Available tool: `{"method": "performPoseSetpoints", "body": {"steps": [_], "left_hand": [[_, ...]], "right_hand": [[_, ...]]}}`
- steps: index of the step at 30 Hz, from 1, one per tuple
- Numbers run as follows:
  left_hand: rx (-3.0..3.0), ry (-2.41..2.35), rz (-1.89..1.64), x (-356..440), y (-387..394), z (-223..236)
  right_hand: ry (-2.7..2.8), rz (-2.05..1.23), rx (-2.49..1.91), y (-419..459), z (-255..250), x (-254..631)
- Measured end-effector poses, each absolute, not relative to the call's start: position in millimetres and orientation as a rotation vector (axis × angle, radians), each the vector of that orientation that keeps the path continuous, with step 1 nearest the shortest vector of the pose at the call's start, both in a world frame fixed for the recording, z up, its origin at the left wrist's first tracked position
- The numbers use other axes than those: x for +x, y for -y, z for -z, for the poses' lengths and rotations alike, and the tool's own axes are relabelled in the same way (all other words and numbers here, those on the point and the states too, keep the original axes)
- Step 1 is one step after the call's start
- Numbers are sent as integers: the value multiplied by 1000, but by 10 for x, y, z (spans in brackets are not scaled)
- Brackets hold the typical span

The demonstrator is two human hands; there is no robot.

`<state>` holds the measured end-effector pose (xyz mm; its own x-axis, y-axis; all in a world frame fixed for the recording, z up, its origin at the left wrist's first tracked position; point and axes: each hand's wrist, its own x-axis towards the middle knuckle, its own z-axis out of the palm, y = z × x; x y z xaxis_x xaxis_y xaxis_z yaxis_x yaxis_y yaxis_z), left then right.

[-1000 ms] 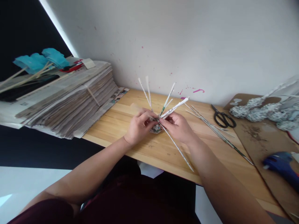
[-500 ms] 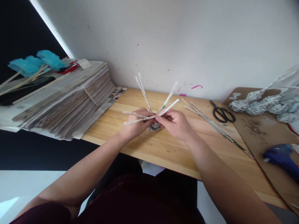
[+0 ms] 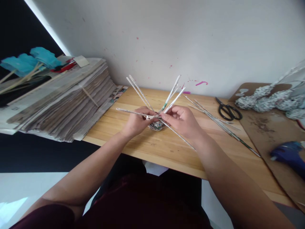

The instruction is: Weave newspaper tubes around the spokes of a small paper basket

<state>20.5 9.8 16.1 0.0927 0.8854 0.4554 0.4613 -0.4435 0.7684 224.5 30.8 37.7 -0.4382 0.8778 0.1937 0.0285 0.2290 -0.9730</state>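
A small woven paper piece (image 3: 156,125) with several thin rolled-paper sticks (image 3: 170,95) fanning up and out sits just above the wooden table (image 3: 152,146), held between both hands. My left hand (image 3: 135,122) is closed on its left side, with one stick (image 3: 130,111) pointing out to the left past the fingers. My right hand (image 3: 183,121) is closed on the right side, fingertips pinching a stick at the centre. Another stick (image 3: 178,136) runs down to the right under my right hand.
A thick pile of newspapers (image 3: 59,98) lies at the left, with blue-tipped sticks (image 3: 26,63) on top. Loose paper sticks (image 3: 214,122) and black scissors (image 3: 227,111) lie to the right. A cardboard sheet (image 3: 267,133) carries woven paper balls (image 3: 264,100) and a blue glue gun (image 3: 289,156).
The bundle of sticks has turned in my hands. The stick bent across to the left now points farther left, and a long stick again shows running down to the right. Both hands stay at the centre.
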Motion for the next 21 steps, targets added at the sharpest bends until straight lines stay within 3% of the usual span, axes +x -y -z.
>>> {"method": "performPoseSetpoints", "body": {"steps": [15,21], "left_hand": [[1713,-1234,-1362,208,-176,4],[1679,-1253,-1336,207,-160,-14]], "right_hand": [[1673,-1695,-983,-381,-408,2310],[1922,-1143,-976,-358,-349,2307]]}}
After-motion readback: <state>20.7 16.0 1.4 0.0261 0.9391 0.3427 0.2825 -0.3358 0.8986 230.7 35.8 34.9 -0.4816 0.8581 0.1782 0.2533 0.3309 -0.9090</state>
